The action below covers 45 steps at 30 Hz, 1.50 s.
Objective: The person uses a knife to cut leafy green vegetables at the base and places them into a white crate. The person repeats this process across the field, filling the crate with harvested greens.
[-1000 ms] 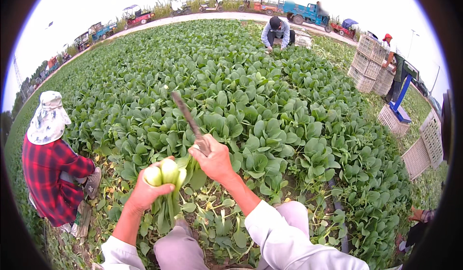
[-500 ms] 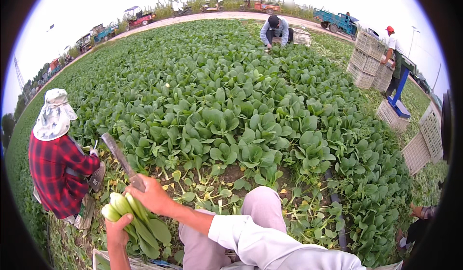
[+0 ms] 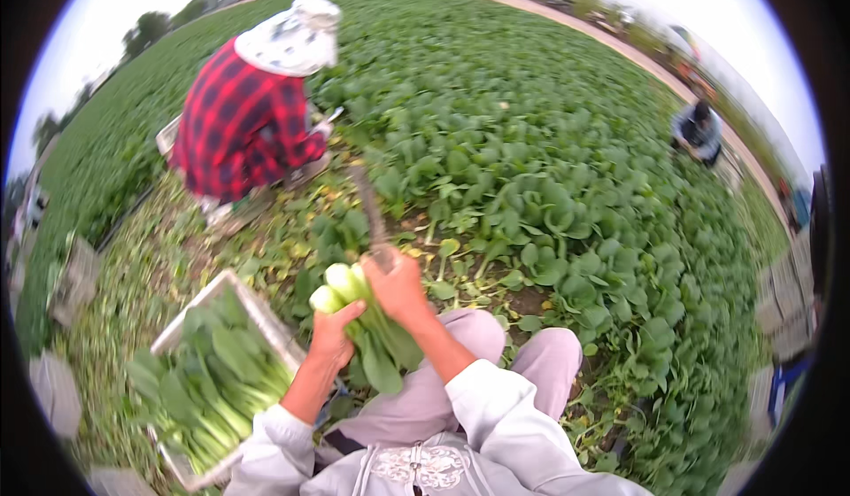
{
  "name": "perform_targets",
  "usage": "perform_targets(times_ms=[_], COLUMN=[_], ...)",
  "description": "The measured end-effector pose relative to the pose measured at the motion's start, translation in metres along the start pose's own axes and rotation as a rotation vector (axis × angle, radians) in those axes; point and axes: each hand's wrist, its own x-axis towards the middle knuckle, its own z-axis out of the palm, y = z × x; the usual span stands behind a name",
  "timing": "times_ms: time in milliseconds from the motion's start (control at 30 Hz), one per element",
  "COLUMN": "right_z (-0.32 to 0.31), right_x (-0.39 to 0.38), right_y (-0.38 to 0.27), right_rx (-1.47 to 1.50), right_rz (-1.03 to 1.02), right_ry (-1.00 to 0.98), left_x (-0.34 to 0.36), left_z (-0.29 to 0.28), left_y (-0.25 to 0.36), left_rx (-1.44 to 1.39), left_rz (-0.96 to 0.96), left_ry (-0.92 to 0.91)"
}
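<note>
My left hand (image 3: pixel 330 338) was curled round the pale bases of the greens (image 3: pixel 378 344), thumb across them, and my right hand (image 3: pixel 398 290) was closed on the knife (image 3: pixel 369 205) just beside, though I couldn't tell whether it touched the stalks. I judged the bunch light, its bases firm and perhaps slick if damp, its leaves, drooping below my hands, soft and easily bruised. The bases seemed the place to grip, snugly without crushing, clear of the blade; the crate (image 3: pixel 268 323) sat left of my left hand.
</note>
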Motion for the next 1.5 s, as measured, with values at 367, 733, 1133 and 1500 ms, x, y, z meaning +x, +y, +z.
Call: perform_targets(times_ms=[367,733,1133,1500], right_z=[0.031,0.042,0.0,-0.009], right_x=[-0.032,-0.028,-0.036,-0.029], right_y=[-0.037,-0.036,-0.053,-0.039], right_rx=[0.32,0.197,0.187,0.279], right_rz=[0.257,0.195,0.195,0.2], right_ry=[-0.18,-0.192,-0.036,-0.075], left_x=[-0.15,-0.298,-0.301,-0.308], left_z=[-0.071,-0.176,-0.323,-0.357], left_y=[0.15,0.29,0.224,0.19], left_rx=[0.385,2.533,2.242,2.519], left_rz=[0.421,0.599,0.431,0.203], left_ry=[0.013,-0.798,-0.928,-0.538])
